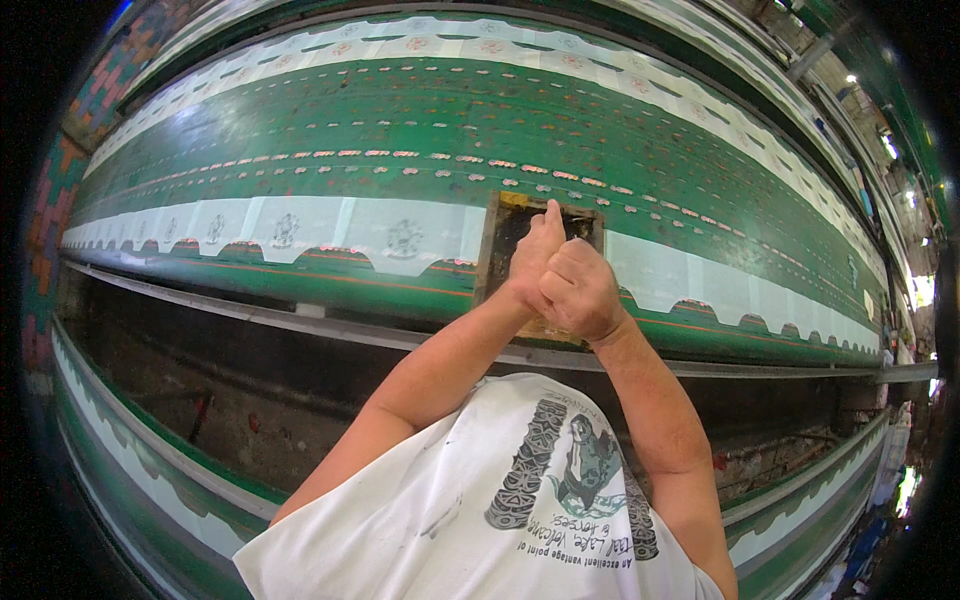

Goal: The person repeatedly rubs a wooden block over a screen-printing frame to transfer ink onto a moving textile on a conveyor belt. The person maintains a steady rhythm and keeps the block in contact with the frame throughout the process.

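Over a wooden-framed printing screen (490, 245) with a dark, stained inside, my two hands are close together. My left hand (538, 252) is closed, except for one finger stretched toward the far side of the frame. Against it, nearer to me and to the right, my right hand (582, 288) is curled into a fist. Whatever either hand grips is hidden beneath the fingers. The frame lies across a row of white fabric pieces (375, 235) on a long green table (330, 130). Left of the frame, several pieces bear a grey crest print (404, 240).
A metal rail (380, 330) runs along the table's near edge. Farther back lies another white fabric row (520, 55) with reddish and grey prints. Rows of small pale and pink marks (390, 154) cross the green surface. Other long tables (150, 460) stand nearer to me, beyond a dark gap.
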